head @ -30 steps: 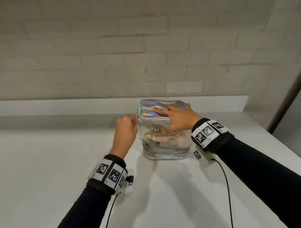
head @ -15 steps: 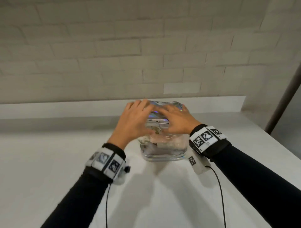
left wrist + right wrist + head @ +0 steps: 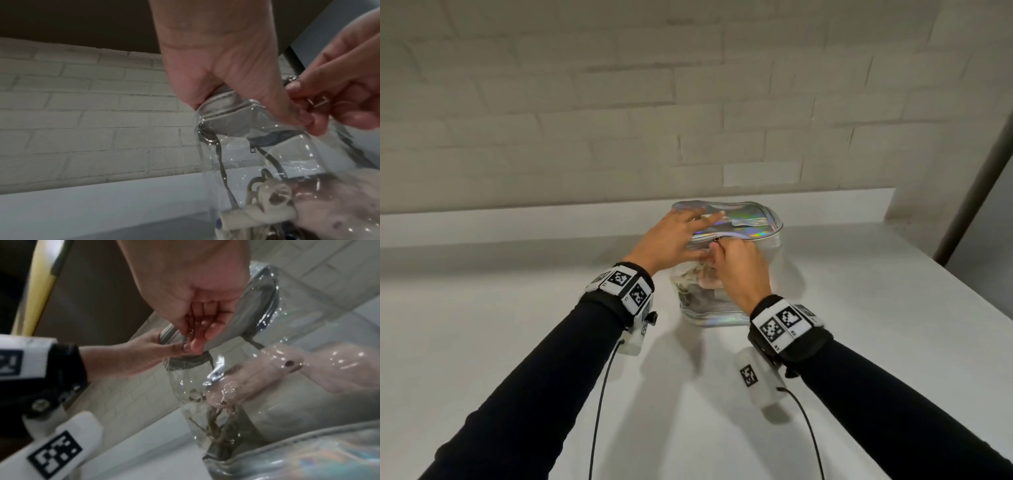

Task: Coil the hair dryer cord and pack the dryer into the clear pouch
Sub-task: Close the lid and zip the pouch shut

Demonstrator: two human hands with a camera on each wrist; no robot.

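Both hands (image 3: 739,270) on the clear pouch (image 3: 750,222); dryer (image 3: 287,369) inside, blurred

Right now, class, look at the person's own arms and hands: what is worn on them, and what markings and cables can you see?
Both arms wear long black sleeves. Each wrist carries a black band topped with white panels printed with black square-code markers, left and right. A white camera unit hangs under each wrist, the right one bearing another marker. A thin black cable trails from each. The hands are bare.
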